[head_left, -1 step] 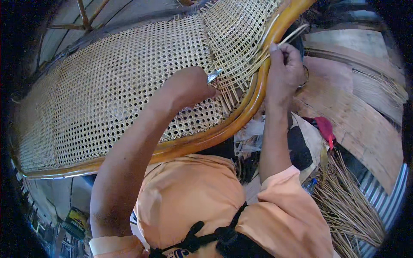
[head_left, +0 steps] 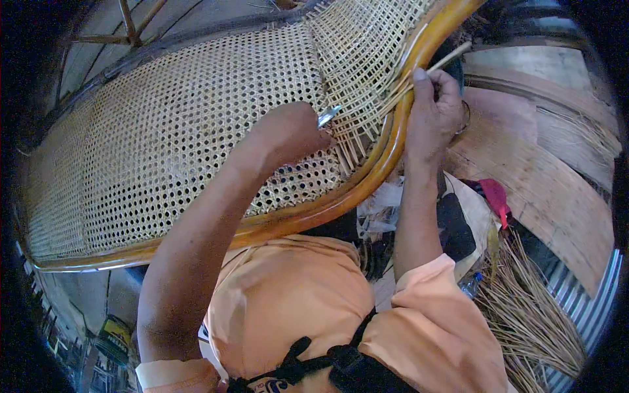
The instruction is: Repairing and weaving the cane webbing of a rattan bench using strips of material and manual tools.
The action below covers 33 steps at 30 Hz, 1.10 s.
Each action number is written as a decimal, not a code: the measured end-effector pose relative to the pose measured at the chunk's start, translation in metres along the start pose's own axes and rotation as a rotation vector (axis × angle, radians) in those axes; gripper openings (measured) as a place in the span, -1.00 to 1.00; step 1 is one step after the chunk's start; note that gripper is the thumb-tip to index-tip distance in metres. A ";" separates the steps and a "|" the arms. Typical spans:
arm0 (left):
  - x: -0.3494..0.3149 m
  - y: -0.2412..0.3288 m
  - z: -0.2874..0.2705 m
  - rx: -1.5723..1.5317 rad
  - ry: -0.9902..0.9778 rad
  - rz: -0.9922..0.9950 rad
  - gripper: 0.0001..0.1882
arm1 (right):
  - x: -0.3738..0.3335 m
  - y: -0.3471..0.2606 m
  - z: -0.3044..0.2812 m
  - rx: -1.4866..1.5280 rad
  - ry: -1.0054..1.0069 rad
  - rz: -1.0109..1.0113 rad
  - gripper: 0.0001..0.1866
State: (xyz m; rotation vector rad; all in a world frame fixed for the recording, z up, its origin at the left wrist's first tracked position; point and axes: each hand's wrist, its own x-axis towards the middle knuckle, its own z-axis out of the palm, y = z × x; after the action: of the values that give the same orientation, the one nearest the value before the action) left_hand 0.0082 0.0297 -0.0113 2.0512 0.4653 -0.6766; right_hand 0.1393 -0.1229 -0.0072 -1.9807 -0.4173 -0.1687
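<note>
Before me, the woven cane panel (head_left: 196, 124) looks mostly meshed — loose strands (head_left: 357, 145) remain near its curved frame (head_left: 400, 131); my right hand (head_left: 436, 108) pinches cane ends (head_left: 450, 57), my left hand (head_left: 288, 134) curls round a shiny tool (head_left: 329, 116).

Left hand (head_left: 287, 134) fisted; left forearm (head_left: 206, 209) slanting inward; right forearm (head_left: 419, 209) near vertical; right hand (head_left: 436, 108) pinching, fingers (head_left: 448, 84) curled

Curved wooden frame (head_left: 314, 213): upper end cut off by the top edge. Left hand (head_left: 288, 134), inside the frame, conceals the rear of a bright metallic tool (head_left: 329, 116); right hand (head_left: 438, 110), along the frame's outer side, partly covers cane strips (head_left: 451, 57)
</note>
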 end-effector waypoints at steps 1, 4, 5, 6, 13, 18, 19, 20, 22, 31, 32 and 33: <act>0.000 -0.002 0.000 0.003 -0.001 0.016 -0.54 | -0.002 -0.004 0.001 -0.021 -0.007 -0.001 -0.82; -0.001 -0.001 -0.001 0.047 0.003 -0.005 -0.57 | -0.004 -0.012 0.004 -0.074 -0.007 -0.020 -0.80; -0.002 0.000 -0.002 0.046 0.012 -0.006 -0.62 | -0.002 -0.011 0.006 -0.083 0.006 -0.038 -0.79; -0.004 0.002 -0.004 0.045 0.021 -0.008 -0.66 | 0.000 -0.010 0.007 -0.093 0.019 -0.056 -0.78; -0.001 0.008 -0.008 0.072 -0.050 -0.076 -0.64 | 0.008 -0.009 0.006 -0.021 0.029 0.061 -0.78; 0.004 0.013 -0.007 0.093 -0.051 -0.119 -0.62 | 0.003 -0.003 0.011 0.216 0.202 0.207 -0.80; 0.004 0.014 -0.008 0.096 -0.065 -0.137 -0.62 | 0.002 -0.004 0.011 0.240 0.209 0.200 -0.80; 0.005 0.015 -0.009 0.099 -0.080 -0.154 -0.62 | 0.000 -0.004 0.012 0.263 0.217 0.194 -0.80; 0.008 0.013 -0.008 0.103 -0.086 -0.142 -0.61 | -0.002 -0.005 0.011 0.307 0.225 0.208 -0.80; 0.014 0.003 -0.005 0.100 -0.064 -0.046 -0.59 | -0.010 -0.010 0.007 0.417 0.198 0.157 -0.79; 0.015 0.002 -0.004 0.097 -0.063 -0.047 -0.58 | -0.010 -0.006 0.006 0.443 0.173 0.138 -0.79; 0.015 0.001 -0.004 0.094 -0.062 -0.047 -0.58 | -0.011 -0.004 0.004 0.468 0.148 0.117 -0.79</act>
State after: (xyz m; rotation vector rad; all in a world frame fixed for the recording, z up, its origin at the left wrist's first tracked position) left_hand 0.0219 0.0334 -0.0184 2.1063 0.4549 -0.8021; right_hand 0.1276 -0.1198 -0.0088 -1.5150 -0.2182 -0.1284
